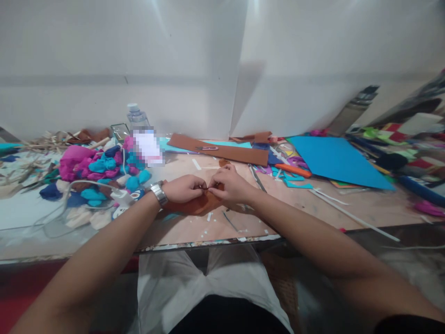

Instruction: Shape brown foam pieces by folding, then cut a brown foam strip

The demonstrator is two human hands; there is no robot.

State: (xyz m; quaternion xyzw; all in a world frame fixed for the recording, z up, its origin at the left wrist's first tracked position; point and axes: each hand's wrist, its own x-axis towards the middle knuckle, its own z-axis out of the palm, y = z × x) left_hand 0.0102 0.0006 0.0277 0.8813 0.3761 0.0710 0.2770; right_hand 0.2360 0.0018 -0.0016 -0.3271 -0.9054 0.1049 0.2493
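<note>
In the middle of the table, a piece of brown sheet material [196,205], paper or fabric, lies under both hands. My left hand [183,188], with a metal watch on the wrist, pinches its upper edge between thumb and fingers. My right hand [232,186] grips the same edge close beside it, thumb and fingers nearly meeting the left ones. A dark, narrow line, perhaps a fold, runs between the fingertips. The fingers hide part of the piece. Beyond the hands lies a long brown strip [236,152] with small snips [207,148] on it.
Crumpled pink, blue and beige balls [100,162], a phone [149,146], a white charger plug [122,197] and a bottle [136,116] are at left. To the right are an orange cutter [294,170], a blue sheet [340,160] and a white strip [358,218]. A pale wall [194,60] rises behind.
</note>
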